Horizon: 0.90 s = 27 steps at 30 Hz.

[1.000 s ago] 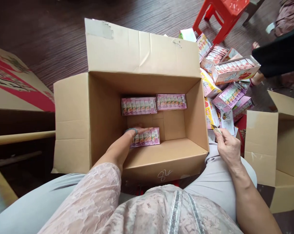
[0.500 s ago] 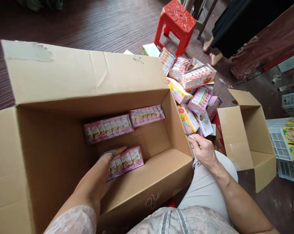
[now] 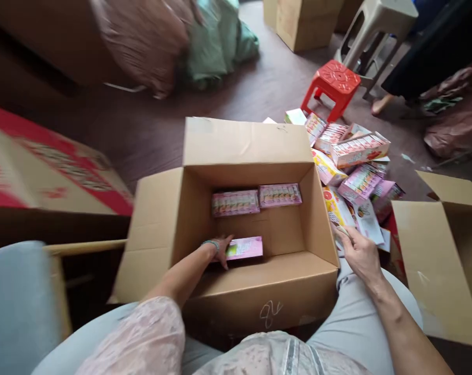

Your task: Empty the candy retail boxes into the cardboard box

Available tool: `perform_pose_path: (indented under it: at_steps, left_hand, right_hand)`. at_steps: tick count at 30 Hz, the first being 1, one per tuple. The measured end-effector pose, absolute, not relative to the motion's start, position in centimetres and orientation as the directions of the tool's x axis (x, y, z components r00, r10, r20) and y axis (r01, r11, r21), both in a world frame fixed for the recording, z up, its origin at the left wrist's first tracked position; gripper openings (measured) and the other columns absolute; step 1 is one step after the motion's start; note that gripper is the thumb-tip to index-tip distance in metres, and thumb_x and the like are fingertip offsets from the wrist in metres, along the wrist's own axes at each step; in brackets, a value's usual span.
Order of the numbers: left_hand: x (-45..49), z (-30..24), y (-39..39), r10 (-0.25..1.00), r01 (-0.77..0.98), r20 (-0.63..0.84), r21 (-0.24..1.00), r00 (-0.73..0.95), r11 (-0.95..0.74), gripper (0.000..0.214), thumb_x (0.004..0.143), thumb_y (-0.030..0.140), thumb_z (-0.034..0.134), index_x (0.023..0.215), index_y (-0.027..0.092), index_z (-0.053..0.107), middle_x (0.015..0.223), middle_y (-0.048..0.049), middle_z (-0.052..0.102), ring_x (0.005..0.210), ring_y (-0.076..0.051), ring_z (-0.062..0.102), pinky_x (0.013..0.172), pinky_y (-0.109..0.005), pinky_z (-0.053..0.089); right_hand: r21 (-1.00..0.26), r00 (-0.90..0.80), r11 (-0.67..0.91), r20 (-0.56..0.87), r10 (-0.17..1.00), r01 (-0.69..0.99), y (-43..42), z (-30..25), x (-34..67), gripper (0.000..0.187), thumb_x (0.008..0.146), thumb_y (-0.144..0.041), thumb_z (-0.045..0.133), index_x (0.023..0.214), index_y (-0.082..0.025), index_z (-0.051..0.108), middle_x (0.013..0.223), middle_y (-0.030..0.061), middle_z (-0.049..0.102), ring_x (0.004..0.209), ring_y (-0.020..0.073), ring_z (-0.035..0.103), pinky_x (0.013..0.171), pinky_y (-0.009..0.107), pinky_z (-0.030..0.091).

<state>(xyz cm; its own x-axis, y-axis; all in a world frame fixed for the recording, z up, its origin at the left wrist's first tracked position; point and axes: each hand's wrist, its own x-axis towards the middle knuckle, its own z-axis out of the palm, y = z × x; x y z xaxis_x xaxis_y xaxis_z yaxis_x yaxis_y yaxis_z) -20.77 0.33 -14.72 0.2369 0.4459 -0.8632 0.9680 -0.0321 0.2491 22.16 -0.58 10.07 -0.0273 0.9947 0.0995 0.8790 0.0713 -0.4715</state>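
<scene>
Down in the big cardboard box (image 3: 322, 219), near the front left corner of its bottom, lies a pink pack (image 3: 247, 248) of small cartons, flat, its long side along the front wall. The left hand (image 3: 220, 251) reaches in over that wall; its fingers (image 3: 225, 260) curl around the pack's left end with the thumb on top — a loose hold, not a clenched one. A beaded bracelet (image 3: 210, 242) sits on the wrist.

Two more pink packs (image 3: 236, 202) lie end to end against the far wall, well apart from the held one, with bare cardboard between.

The right hand (image 3: 360, 253) rests on the thigh just outside the box's right wall, fingers bent and pinched on a small pale thing (image 3: 342, 230) — too blurred to name.

On the floor beside the box's far right corner is a heap of colourful packs (image 3: 357, 156), some stacked, some tipped. Beyond it stands a red stool (image 3: 332, 82). A second open box (image 3: 447, 260) stands at the right, and a flat carton with red print (image 3: 48, 166) lies at the left.
</scene>
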Motion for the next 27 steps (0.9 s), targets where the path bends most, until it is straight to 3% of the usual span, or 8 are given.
perform_pose_path:
  at_steps: [6,12,16,20,24,27]
  left_hand:
    - [-18.8,-10.4,-0.9,0.561,0.986,-0.812,0.15,0.164,-0.07,0.088,0.051,0.032,0.084,0.134,0.019,0.059,0.137,-0.0226,0.066,0.125,-0.041,0.066,0.102,-0.044,0.055]
    - [-15.0,-2.3,2.9,0.738,0.981,-0.646,0.147,0.194,-0.13,0.05,0.074,0.042,0.07,0.116,0.016,0.065,0.121,-0.0208,0.07,0.114,-0.037,0.069,0.095,-0.041,0.055]
    - [-13.8,5.4,0.8,0.868,0.961,-0.44,0.242,0.229,-0.131,0.054,0.076,0.048,0.066,0.123,0.02,0.061,0.12,-0.015,0.068,0.112,-0.033,0.067,0.092,-0.038,0.052]
    - [-11.7,10.2,-5.2,0.934,0.907,-0.198,0.364,0.296,-0.21,0.06,0.072,0.044,0.068,0.128,0.026,0.06,0.11,-0.0097,0.066,0.106,-0.032,0.065,0.09,-0.038,0.051]
    - [-8.8,10.5,-10.7,0.933,0.872,-0.089,0.396,0.348,-0.288,0.072,0.067,0.037,0.074,0.135,0.021,0.06,0.109,-0.013,0.067,0.105,-0.035,0.062,0.096,-0.045,0.048]
    - [-8.1,8.9,-13.0,0.949,0.834,0.043,0.466,0.312,-0.296,0.077,0.068,0.039,0.077,0.14,0.02,0.057,0.12,-0.0154,0.066,0.113,-0.038,0.059,0.104,-0.052,0.044]
  right_hand:
    - [-0.441,-0.037,0.141,0.236,0.971,0.886,-0.5,8.2,23.6,0.046,0.105,-0.055,0.046,0.092,-0.023,0.077,0.082,0.0097,0.078,0.064,0.0216,0.067,0.06,0.03,0.042]
    - [-0.488,0.1,0.033,0.244,0.965,0.872,0.3,8.1,24.2,0.062,0.106,-0.066,0.034,0.09,-0.021,0.073,0.073,0.0093,0.073,0.06,0.0211,0.061,0.057,0.031,0.037]
    - [-0.604,0.217,-0.018,0.258,0.941,0.797,-0.6,10.1,23.8,0.063,0.105,-0.069,0.029,0.084,-0.022,0.065,0.062,0.0051,0.066,0.057,0.0208,0.059,0.058,0.03,0.04]
    - [-0.624,0.098,0.109,0.287,0.953,0.774,-4.5,12.6,20.2,0.048,0.11,-0.052,0.034,0.097,-0.021,0.068,0.076,0.0056,0.07,0.07,0.0199,0.064,0.066,0.028,0.044]
    - [-0.505,-0.165,0.202,0.117,0.979,0.839,-7.9,13.5,15.5,0.034,0.112,-0.038,0.042,0.098,-0.021,0.068,0.087,0.0036,0.073,0.078,0.0168,0.066,0.069,0.025,0.039]
    - [-0.368,-0.215,0.181,-0.052,0.975,0.912,-8.7,13.4,14.3,0.03,0.113,-0.034,0.046,0.098,-0.019,0.068,0.096,0.0044,0.075,0.081,0.0156,0.066,0.068,0.026,0.033]
